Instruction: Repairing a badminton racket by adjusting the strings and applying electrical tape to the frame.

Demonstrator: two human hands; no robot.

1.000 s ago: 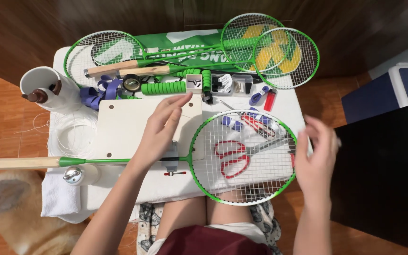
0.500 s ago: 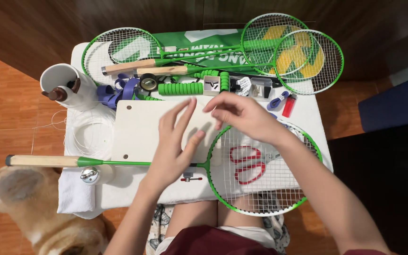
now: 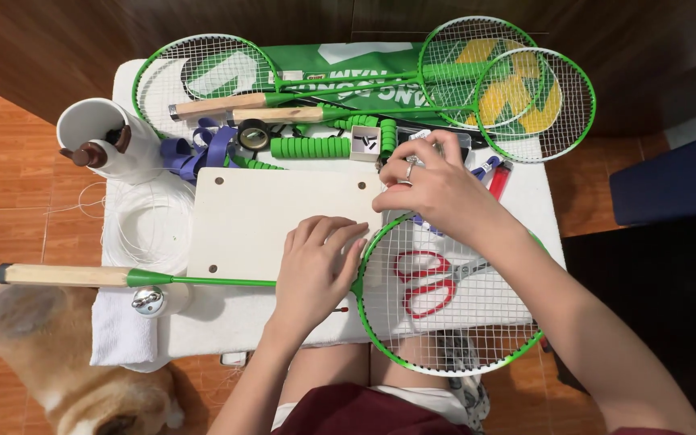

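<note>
A green badminton racket (image 3: pixel 203 280) with a wooden grip lies across the white table, its strung head (image 3: pixel 453 298) over the near right edge. My left hand (image 3: pixel 316 266) rests flat on the racket's throat and the white board (image 3: pixel 275 213). My right hand (image 3: pixel 437 189), with a ring on one finger, reaches over the top of the racket head toward small items near a little box (image 3: pixel 364 143); whether its fingers hold anything is hidden. Red-handled scissors (image 3: pixel 428 282) lie under the strings.
Three more green rackets (image 3: pixel 493 80) and a green bag (image 3: pixel 348 72) lie at the back. A white cup (image 3: pixel 98 133), purple tape (image 3: pixel 203 149), green grip rolls (image 3: pixel 308 147), a string coil (image 3: pixel 147 225), and a cloth (image 3: pixel 122 330) sit left. A dog (image 3: pixel 50 362) lies on the floor.
My right hand has swung from the table's right edge up over the top of the racket head. My left hand slid down from the board onto the racket's throat.
</note>
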